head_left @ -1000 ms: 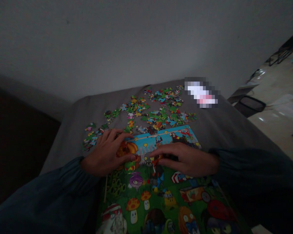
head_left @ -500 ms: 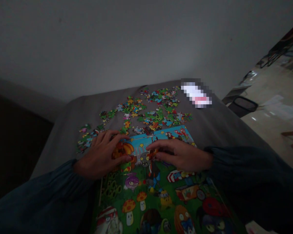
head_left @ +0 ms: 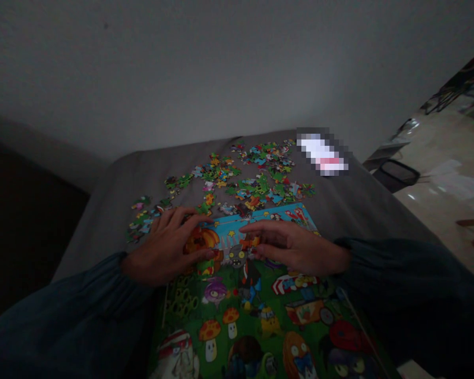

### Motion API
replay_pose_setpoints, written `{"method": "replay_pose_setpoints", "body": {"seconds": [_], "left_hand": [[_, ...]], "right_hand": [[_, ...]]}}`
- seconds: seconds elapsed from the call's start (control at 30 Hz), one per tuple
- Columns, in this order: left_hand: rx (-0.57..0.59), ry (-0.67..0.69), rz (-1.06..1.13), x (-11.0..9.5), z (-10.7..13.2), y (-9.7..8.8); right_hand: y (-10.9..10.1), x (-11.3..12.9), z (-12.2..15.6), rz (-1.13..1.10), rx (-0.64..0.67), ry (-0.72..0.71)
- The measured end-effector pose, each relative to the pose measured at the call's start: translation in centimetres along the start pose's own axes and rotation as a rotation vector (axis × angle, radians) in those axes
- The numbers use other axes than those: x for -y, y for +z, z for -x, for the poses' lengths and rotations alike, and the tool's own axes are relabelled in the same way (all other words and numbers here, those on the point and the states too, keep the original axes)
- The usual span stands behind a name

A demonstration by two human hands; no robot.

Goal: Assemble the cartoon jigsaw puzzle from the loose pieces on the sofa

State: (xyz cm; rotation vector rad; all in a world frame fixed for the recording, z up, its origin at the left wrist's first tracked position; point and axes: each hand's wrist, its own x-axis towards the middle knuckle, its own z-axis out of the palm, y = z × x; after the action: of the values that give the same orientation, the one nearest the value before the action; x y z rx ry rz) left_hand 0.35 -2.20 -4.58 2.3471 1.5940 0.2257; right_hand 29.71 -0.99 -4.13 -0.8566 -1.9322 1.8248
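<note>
A colourful cartoon jigsaw puzzle (head_left: 237, 310) lies before me, its sky-blue strip along the far edge. My left hand (head_left: 169, 245) is open over its far left corner, fingers spread and thumb near an orange pumpkin picture. My right hand (head_left: 296, 245) is over the upper middle, index finger stretched out above the blue strip. Between its thumb and fingers shows a brown-orange puzzle piece (head_left: 250, 241), just above a grey zombie head. The other fingers of that hand are partly hidden.
Loose puzzle pieces (head_left: 260, 184) are scattered in clusters beyond the board on a grey cloth-covered surface (head_left: 351, 210). A blurred-out bright phone-like object (head_left: 324, 155) lies at the far right. A pale wall (head_left: 201, 68) rises behind. A dark-framed item (head_left: 398, 172) stands past the right edge.
The view has shifted slightly. My right hand and the brown-orange piece have moved a little away from me over the picture. My left hand stays in place on the board.
</note>
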Motion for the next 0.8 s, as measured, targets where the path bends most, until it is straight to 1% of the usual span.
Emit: {"method": "replay_pose_setpoints", "body": {"seconds": [0.07,0.17,0.23,0.3,0.37,0.5,0.6,0.7,0.8], "left_hand": [[-0.019,0.028,-0.004,0.4,0.1,-0.5],[-0.121,0.072,-0.006,0.9,0.1,-1.8],[-0.184,0.077,-0.019,1.0,0.1,-2.6],[-0.200,0.074,-0.038,0.8,0.2,-3.1],[-0.182,0.083,-0.052,0.5,0.2,-2.9],[-0.093,0.085,-0.052,0.0,0.2,-1.7],[-0.082,0.090,-0.046,0.1,0.4,-1.0],[-0.044,0.087,-0.044,0.0,0.7,-0.9],[0.029,0.101,-0.031,-0.2,1.0,-1.0]], "right_hand": [[0.0,-0.1,0.0,-0.005,-0.012,-0.011],[-0.1,-0.2,0.0,0.012,-0.021,-0.008],[-0.1,-0.2,0.1,0.012,-0.017,-0.012],[0.0,-0.2,0.2,-0.002,-0.016,-0.017],[0.2,-0.2,0.3,-0.012,-0.020,0.005],[0.3,0.0,0.3,-0.007,-0.048,0.063],[0.4,0.3,0.2,-0.035,-0.039,0.096],[0.5,0.5,0.2,-0.073,-0.043,0.105],[0.6,0.8,0.2,-0.064,-0.061,0.100]]}}
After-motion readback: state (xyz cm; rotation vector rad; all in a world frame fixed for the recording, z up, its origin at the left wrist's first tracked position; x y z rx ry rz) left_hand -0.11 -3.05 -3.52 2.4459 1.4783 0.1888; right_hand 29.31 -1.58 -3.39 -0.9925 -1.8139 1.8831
